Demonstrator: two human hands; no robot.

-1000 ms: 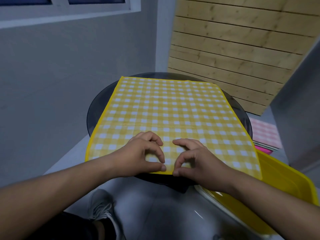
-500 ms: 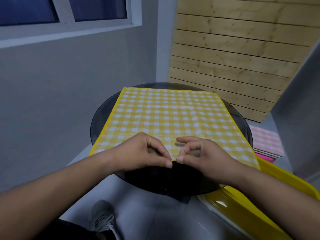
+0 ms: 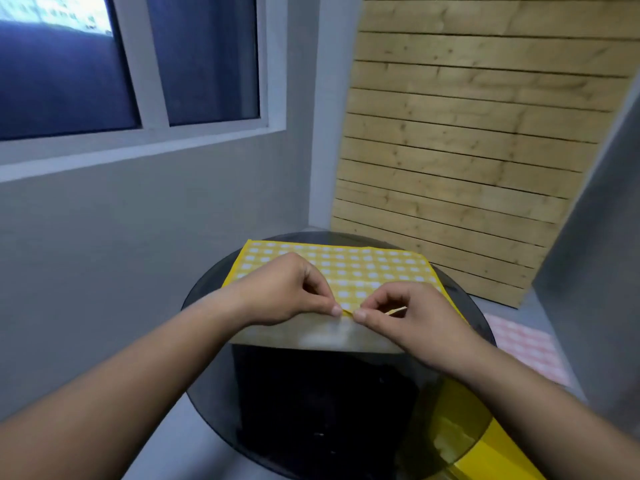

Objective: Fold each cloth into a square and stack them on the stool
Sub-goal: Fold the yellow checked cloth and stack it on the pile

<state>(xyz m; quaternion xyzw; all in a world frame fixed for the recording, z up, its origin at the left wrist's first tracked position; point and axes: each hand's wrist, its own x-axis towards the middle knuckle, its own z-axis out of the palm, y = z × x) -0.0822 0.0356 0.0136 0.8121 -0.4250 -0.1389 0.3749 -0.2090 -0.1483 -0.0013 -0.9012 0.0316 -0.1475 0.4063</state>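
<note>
Head view: the near hem is up off the counter (image 3: 207,306) now, where a second ago it lay flat under the hands. The left hand (image 3: 287,289) and right hand (image 3: 408,317) have their fingers clamped on that hem at its middle, thumbs almost touching, and the cloth (image 3: 346,268) doubles over, pale underside showing. That looks like the first fold under way. The cloth's far half lies flat, long axis running left to right, the raised edge heading for the far one.
</note>
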